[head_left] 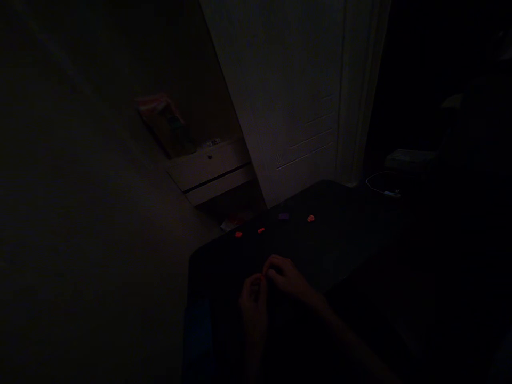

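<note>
The scene is very dark. My left hand (253, 297) and my right hand (280, 271) meet over the dark table (336, 240), fingertips pinched close together. Between them shows a tiny reddish spot, too small and dim to name. Beyond the hands lie a small red piece (238, 234), a short red bar-shaped piece (261, 230), a flat purple piece (284, 216) and a round orange piece (311, 218). None of these pieces touches either hand.
A blue flat thing (198, 330) lies at the table's left edge. Behind stand a pale panelled door (296, 106) and a drawer unit (216, 165) with a reddish package (160, 114) on it. A white cable (392, 193) is at the right.
</note>
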Motion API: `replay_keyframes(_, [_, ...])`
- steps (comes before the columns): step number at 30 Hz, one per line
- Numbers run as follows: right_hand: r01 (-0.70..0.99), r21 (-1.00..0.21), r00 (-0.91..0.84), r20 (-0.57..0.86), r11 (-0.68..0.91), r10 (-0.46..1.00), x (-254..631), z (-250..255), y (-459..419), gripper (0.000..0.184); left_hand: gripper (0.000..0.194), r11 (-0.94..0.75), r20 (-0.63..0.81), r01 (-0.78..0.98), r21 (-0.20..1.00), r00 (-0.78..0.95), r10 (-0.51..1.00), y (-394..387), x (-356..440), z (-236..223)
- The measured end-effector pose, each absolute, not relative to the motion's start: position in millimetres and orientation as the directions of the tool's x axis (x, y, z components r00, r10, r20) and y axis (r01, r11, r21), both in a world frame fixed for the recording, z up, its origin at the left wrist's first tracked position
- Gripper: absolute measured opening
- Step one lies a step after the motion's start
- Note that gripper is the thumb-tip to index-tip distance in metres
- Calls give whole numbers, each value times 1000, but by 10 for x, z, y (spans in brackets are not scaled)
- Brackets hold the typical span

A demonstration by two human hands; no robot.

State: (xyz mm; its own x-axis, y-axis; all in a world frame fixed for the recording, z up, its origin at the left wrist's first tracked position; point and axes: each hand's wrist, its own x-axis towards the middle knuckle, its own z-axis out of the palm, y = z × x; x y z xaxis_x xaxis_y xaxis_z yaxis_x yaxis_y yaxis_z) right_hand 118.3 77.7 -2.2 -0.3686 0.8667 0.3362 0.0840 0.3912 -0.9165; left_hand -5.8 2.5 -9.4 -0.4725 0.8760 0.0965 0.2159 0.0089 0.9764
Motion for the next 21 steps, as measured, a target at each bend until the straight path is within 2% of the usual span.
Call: replay_keyframes(21, [6,-933,-376,330,359,866,1187,3,743,13,51,9,95,209,978,-484,870,42,-70,-112])
